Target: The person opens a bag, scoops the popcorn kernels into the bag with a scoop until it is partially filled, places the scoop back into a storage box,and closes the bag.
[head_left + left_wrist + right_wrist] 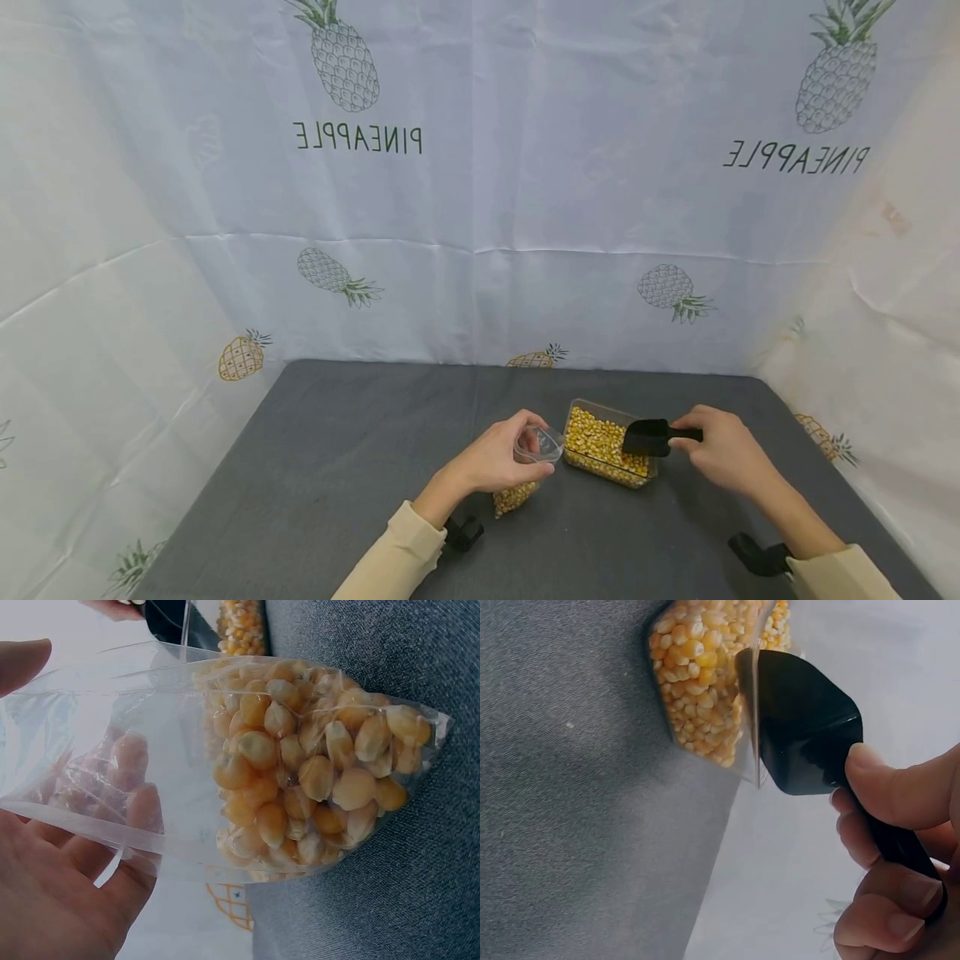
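Observation:
My left hand (pixel 497 458) holds a clear plastic bag (pixel 322 780) by its upper part, the thumb on one side and the fingers on the other. The mouth of the bag is spread wide, and yellow corn kernels fill its lower end. To its right stands a clear rectangular container (pixel 609 410) holding corn kernels (pixel 595 432). My right hand (pixel 726 450) grips a black scoop (pixel 649 437) by its handle, thumb along the top. The scoop's blade reaches over the container's rim, its front edge down at the kernels.
A dark grey table (pixel 360 483) lies beneath everything. Behind it and at both sides hangs a white curtain (pixel 480 183) printed with pineapples. Black straps (pixel 757 557) show at both wrists.

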`<state>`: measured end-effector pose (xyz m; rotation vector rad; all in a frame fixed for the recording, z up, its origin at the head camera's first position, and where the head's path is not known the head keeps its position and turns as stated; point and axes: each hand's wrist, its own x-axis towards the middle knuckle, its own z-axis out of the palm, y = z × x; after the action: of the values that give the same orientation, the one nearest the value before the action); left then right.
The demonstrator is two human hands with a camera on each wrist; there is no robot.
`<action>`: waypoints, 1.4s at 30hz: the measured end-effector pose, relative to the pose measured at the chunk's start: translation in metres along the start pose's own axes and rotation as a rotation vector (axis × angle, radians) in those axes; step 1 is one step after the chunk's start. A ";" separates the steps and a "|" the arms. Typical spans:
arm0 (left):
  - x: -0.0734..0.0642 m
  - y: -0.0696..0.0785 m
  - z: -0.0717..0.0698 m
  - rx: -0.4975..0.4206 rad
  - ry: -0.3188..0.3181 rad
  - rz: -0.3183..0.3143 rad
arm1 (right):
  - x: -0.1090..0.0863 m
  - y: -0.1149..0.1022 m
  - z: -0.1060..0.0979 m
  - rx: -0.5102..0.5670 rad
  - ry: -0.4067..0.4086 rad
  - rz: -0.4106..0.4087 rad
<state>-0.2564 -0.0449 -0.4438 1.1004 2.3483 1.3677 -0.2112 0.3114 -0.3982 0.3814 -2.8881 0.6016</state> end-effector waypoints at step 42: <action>0.000 -0.001 0.001 -0.034 -0.011 -0.001 | 0.012 -0.008 0.049 0.089 -0.008 0.023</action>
<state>-0.2563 -0.0451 -0.4449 1.0946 2.3089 1.3920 -0.2259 0.2816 -0.4375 0.3637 -2.8846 0.7354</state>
